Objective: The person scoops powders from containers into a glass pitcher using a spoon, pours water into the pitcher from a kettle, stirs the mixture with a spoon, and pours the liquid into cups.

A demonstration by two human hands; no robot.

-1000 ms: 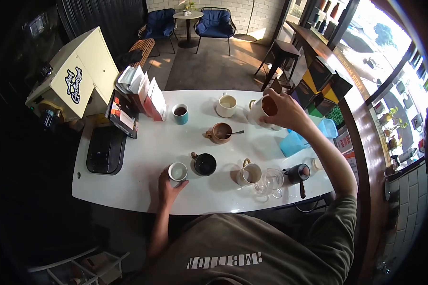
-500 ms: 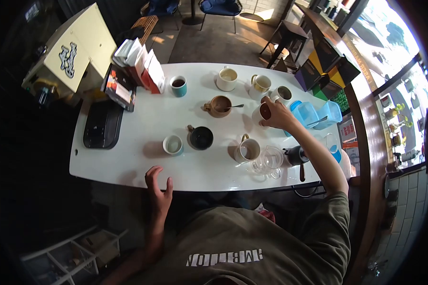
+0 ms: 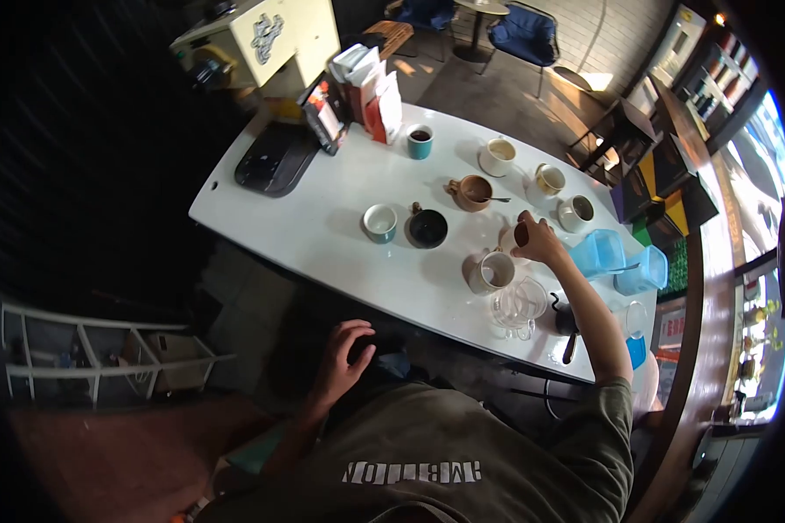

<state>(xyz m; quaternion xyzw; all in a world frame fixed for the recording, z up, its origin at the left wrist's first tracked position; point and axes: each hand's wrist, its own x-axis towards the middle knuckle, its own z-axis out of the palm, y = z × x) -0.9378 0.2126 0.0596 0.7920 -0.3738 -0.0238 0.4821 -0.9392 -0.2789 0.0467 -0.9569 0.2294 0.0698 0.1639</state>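
Observation:
My right hand (image 3: 541, 241) is closed around a small cup with a dark brown inside (image 3: 522, 233); the hand hides most of its outside. Just nearer to me is a white mug (image 3: 495, 271), beside a clear glass jug (image 3: 520, 307). My left hand (image 3: 344, 361) hovers off the table's near edge, fingers curved and apart, holding nothing. Left of the held cup stand a black mug (image 3: 428, 228), a white-and-teal cup (image 3: 380, 224) and a brown mug (image 3: 473, 193) with a spoon in it.
Farther back on the white table (image 3: 296, 240) are a teal cup of dark liquid (image 3: 419, 142), several light mugs (image 3: 497, 157) and paper bags (image 3: 368, 91). Blue containers (image 3: 598, 253) and a black-handled grinder (image 3: 567, 318) are at the right. A black scale (image 3: 276, 159) lies at the left.
The view has turned, so the table now slants. My right hand has brought the cup nearer to the white mug by the glass jug. My left hand stays raised and open.

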